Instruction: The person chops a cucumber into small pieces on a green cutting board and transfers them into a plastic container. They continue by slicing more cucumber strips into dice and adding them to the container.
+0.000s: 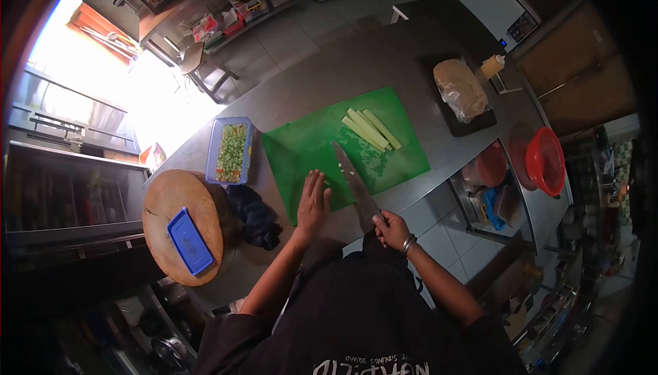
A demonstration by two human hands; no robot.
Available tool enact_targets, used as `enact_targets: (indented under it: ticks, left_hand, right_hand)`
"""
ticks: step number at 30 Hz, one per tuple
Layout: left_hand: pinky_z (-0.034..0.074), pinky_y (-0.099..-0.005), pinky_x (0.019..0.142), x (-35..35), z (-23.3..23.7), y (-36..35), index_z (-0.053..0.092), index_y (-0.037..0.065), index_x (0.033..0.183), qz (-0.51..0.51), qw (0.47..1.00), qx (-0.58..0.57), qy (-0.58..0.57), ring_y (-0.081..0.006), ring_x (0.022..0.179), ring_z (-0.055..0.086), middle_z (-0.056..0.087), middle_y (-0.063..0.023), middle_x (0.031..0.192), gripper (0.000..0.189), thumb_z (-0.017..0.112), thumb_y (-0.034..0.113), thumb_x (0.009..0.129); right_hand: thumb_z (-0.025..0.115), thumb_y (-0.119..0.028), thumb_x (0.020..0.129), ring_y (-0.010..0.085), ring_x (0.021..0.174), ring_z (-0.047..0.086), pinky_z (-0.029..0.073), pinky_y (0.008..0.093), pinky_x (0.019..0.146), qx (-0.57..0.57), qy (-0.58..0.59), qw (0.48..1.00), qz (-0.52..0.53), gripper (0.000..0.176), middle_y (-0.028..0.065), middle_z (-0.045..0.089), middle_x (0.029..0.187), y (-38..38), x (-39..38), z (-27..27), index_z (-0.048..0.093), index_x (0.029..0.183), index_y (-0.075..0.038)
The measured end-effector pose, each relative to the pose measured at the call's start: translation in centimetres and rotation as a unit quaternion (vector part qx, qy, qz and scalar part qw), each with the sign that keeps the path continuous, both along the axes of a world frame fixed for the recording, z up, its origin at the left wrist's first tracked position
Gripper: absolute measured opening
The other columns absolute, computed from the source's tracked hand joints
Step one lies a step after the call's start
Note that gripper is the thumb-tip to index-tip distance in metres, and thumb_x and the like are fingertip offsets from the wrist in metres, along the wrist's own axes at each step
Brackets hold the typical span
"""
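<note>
My right hand is wrapped round the handle of a large kitchen knife. Its blade points away from me over the green cutting board, with a few small pale pieces on the blade. My left hand is held over the board's near left part, fingers stretched out and holding nothing. Several pale green vegetable sticks, possibly cucumber, lie side by side on the right part of the board, beside wet patches. Left of the board stands a blue-rimmed plastic container filled with diced green and red vegetables.
A round wooden block with a blue lid on it is at left, beside a dark cloth. At right are a plastic-wrapped brown bundle on a dark board, a squeeze bottle and a red basin.
</note>
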State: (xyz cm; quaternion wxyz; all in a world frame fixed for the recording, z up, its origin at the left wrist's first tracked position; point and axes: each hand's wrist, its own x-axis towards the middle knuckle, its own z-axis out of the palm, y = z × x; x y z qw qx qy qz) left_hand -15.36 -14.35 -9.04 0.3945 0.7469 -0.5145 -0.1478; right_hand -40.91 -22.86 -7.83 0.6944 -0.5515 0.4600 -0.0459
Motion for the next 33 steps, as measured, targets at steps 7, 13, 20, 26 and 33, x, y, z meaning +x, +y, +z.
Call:
enact_targets:
  ticks: [7, 13, 20, 26, 33]
  left_hand:
    - [0.024, -0.0469, 0.123, -0.4, -0.9, -4.0, 0.034, -0.005, 0.151, 0.174, 0.984, -0.019, -0.039, -0.0409, 0.149, 0.027, 0.033, -0.0252, 0.158, 0.058, 0.055, 0.015, 0.101]
    - [0.027, -0.0439, 0.122, 1.6, -0.1, -3.4, 0.041, -0.001, 0.149, 0.189, 0.978, -0.09, 0.013, -0.0391, 0.149, 0.03, 0.035, -0.0231, 0.158, 0.053, 0.05, -0.001, 0.097]
    - [0.029, -0.0447, 0.121, 12.1, 9.5, -3.1, 0.046, -0.007, 0.144, 0.238, 0.953, -0.169, -0.081, -0.0404, 0.147, 0.033, 0.039, -0.0276, 0.154, 0.057, 0.047, -0.012, 0.087]
    - [0.039, -0.042, 0.115, 22.0, 9.1, -1.9, 0.053, -0.006, 0.138, 0.28, 0.943, -0.167, -0.073, -0.0398, 0.137, 0.048, 0.051, -0.0282, 0.145, 0.044, 0.049, -0.003, 0.095]
    - [0.054, -0.0396, 0.088, 25.7, 4.9, -0.1, 0.066, 0.003, 0.126, 0.216, 0.954, -0.141, -0.154, -0.0327, 0.105, 0.069, 0.07, -0.0199, 0.116, 0.029, 0.056, 0.009, 0.099]
  right_hand:
    - [0.062, -0.027, 0.101, 0.0085, 0.047, 0.055, 0.044, 0.0281, 0.041, -0.009, 0.008, 0.999, 0.034, 0.026, 0.0011, 0.059, 0.061, 5.1, 5.0, -0.8, 0.059, 0.087, -0.005]
    - [0.064, -0.026, 0.098, 0.0138, 0.049, 0.061, 0.047, 0.0317, 0.045, -0.062, -0.003, 0.996, 0.063, 0.027, 0.0058, 0.062, 0.06, 6.4, 8.1, 2.4, 0.059, 0.086, -0.002]
    - [0.062, -0.027, 0.099, 0.0146, 0.048, 0.061, 0.049, 0.0318, 0.045, -0.22, -0.102, 0.965, 0.101, 0.029, 0.0052, 0.062, 0.059, 5.6, 18.0, 7.3, 0.057, 0.085, -0.003]
    - [0.062, -0.029, 0.1, 0.0128, 0.046, 0.06, 0.046, 0.0301, 0.04, -0.085, -0.11, 0.981, 0.134, 0.028, 0.0043, 0.062, 0.061, 5.9, 20.3, 12.1, 0.059, 0.088, -0.004]
    - [0.062, -0.03, 0.1, 0.008, 0.048, 0.056, 0.045, 0.0267, 0.041, -0.067, -0.074, 0.991, 0.084, 0.027, 0.0015, 0.062, 0.065, 2.3, 9.2, 13.0, 0.06, 0.091, -0.004]
